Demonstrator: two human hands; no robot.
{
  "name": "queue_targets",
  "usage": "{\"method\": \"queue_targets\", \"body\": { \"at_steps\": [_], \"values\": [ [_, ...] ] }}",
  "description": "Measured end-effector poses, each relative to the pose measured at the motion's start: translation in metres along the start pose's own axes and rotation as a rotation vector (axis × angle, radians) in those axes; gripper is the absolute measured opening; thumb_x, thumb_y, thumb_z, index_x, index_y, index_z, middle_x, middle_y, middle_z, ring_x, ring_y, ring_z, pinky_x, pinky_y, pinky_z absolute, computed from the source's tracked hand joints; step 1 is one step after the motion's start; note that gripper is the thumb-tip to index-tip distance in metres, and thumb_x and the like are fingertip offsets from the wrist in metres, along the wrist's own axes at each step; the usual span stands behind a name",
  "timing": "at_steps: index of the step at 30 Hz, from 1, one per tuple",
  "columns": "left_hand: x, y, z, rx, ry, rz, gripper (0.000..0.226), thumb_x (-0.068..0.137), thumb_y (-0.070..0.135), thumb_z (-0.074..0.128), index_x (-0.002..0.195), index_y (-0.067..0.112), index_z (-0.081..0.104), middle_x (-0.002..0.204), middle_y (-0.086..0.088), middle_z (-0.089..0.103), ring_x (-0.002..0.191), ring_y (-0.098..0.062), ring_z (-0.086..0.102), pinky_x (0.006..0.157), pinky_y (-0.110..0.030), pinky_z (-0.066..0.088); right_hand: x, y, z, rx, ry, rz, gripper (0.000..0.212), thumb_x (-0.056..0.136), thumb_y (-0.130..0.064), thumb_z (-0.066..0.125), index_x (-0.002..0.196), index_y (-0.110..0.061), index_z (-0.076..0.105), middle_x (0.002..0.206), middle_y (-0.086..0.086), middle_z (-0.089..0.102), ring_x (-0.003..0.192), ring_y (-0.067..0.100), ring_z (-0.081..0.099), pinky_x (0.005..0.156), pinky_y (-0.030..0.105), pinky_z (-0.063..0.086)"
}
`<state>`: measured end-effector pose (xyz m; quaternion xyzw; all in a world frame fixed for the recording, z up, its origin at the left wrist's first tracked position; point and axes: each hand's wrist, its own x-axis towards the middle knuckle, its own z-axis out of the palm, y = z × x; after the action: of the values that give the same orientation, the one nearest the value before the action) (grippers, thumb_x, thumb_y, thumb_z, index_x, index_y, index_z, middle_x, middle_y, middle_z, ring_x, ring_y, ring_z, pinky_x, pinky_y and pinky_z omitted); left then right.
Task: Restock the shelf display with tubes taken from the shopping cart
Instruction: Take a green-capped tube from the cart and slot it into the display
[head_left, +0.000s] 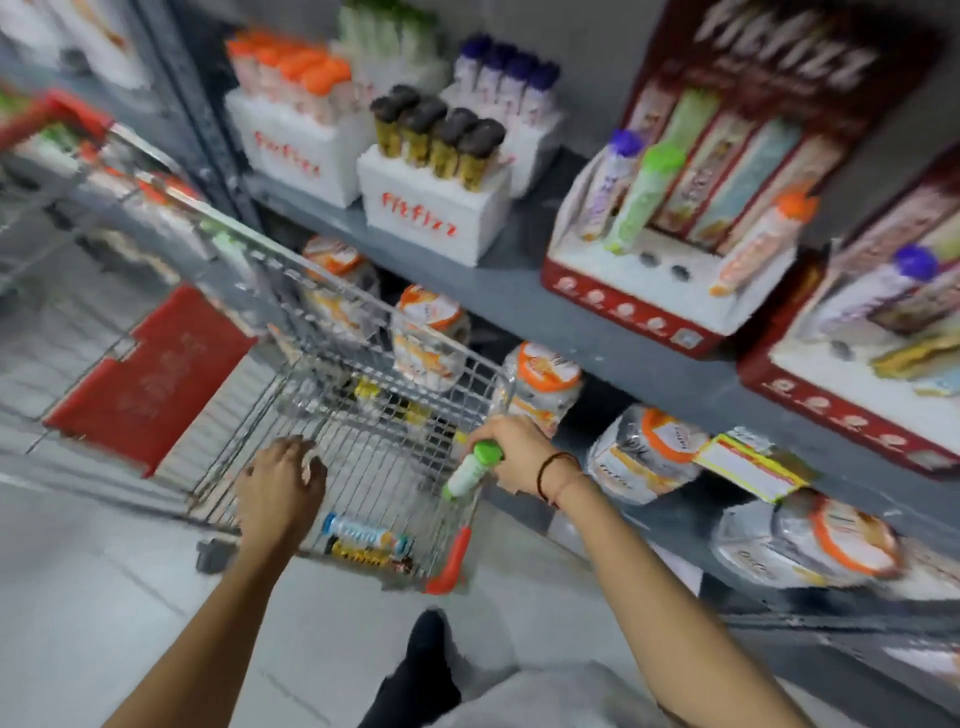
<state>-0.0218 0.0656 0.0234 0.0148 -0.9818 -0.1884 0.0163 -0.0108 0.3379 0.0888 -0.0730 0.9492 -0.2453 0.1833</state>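
My right hand (519, 454) is shut on a white tube with a green cap (475, 467), held over the near right corner of the wire shopping cart (332, 312). My left hand (283, 486) reaches down into the cart, fingers curled; whether it holds anything is unclear in the blur. Two tubes, one blue-capped (363, 538) and one yellow (371, 558), lie on the cart floor. The red and white display (670, 291) on the grey shelf (519, 291) holds a purple-capped, a green-capped (644, 200) and an orange-capped tube, with two bare holes in its base.
White Fitfizz blocks (431, 208) with black, orange and purple capped tubes stand further left on the shelf. A second red display (857, 395) sits at the right. Orange-lidded jars (540, 384) line the lower shelf. A red flap (150, 374) hangs inside the cart.
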Motion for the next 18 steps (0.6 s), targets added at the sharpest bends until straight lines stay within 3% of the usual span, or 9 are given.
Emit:
{"method": "queue_targets", "body": {
  "at_steps": [6, 10, 15, 18],
  "values": [
    [0.036, 0.127, 0.001, -0.173, 0.055, 0.399, 0.037, 0.082, 0.010, 0.054, 0.116, -0.003, 0.056, 0.125, -0.028, 0.056, 0.113, -0.044, 0.053, 0.092, -0.054, 0.046, -0.058, 0.006, -0.096, 0.051, 0.254, 0.002, 0.036, 0.074, 0.007, 0.063, 0.107, -0.008, 0.066, 0.111, 0.017, 0.063, 0.105, 0.029, 0.057, 0.089, 0.029, 0.037],
    [0.051, 0.207, 0.002, -0.193, 0.013, 0.667, 0.042, 0.078, 0.003, 0.056, 0.120, -0.003, 0.053, 0.127, -0.029, 0.054, 0.115, -0.045, 0.052, 0.094, -0.055, 0.045, -0.102, 0.019, -0.146, 0.028, 0.390, 0.029, 0.036, 0.075, 0.007, 0.065, 0.108, -0.007, 0.066, 0.116, 0.014, 0.064, 0.111, 0.026, 0.056, 0.096, 0.026, 0.036],
    [0.045, 0.272, 0.016, -0.139, -0.119, 0.890, 0.047, 0.084, 0.015, 0.044, 0.128, -0.002, 0.047, 0.137, -0.026, 0.046, 0.127, -0.040, 0.043, 0.101, -0.053, 0.041, -0.147, 0.039, -0.186, -0.019, 0.491, 0.091, 0.036, 0.078, 0.010, 0.059, 0.110, -0.005, 0.063, 0.116, 0.015, 0.061, 0.111, 0.027, 0.054, 0.092, 0.019, 0.033],
    [0.031, 0.296, 0.029, -0.098, -0.159, 1.003, 0.053, 0.085, 0.028, 0.033, 0.126, -0.001, 0.050, 0.134, -0.022, 0.051, 0.125, -0.038, 0.047, 0.099, -0.052, 0.042, -0.165, 0.051, -0.199, -0.040, 0.520, 0.141, 0.039, 0.078, 0.009, 0.058, 0.112, -0.009, 0.061, 0.121, 0.011, 0.057, 0.115, 0.025, 0.051, 0.097, 0.022, 0.034]
  ]
}}
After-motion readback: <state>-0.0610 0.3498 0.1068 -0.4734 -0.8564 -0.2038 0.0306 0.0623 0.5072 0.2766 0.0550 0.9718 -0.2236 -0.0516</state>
